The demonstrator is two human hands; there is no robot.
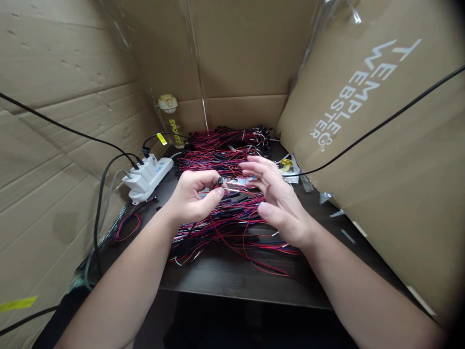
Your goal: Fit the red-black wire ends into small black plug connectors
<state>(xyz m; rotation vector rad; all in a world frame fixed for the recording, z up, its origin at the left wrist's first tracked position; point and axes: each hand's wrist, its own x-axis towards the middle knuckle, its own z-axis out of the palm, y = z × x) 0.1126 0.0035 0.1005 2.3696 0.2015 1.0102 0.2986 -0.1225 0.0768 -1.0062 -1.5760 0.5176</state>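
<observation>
Thumb and index finger of my left hand [198, 194] pinch a small black connector [220, 181], and a short white piece [231, 190] sticks out to its right. Red and dark wires seem to run down from the connector. My right hand [278, 198] is just to the right with fingers spread, slightly blurred, and holds nothing I can see. Under both hands lies a loose pile of red, blue and black wires [232, 213], some with white ends. Behind it are two more wire bundles [228, 138], mostly red and black.
Cardboard walls enclose the dark table [218, 281] on three sides. A white power strip [148, 177] with plugged-in cables stands left. A clear bottle [169, 114] is at the back left corner. A yellow tape roll [286, 165] lies right. A black cable [381, 131] crosses the right side.
</observation>
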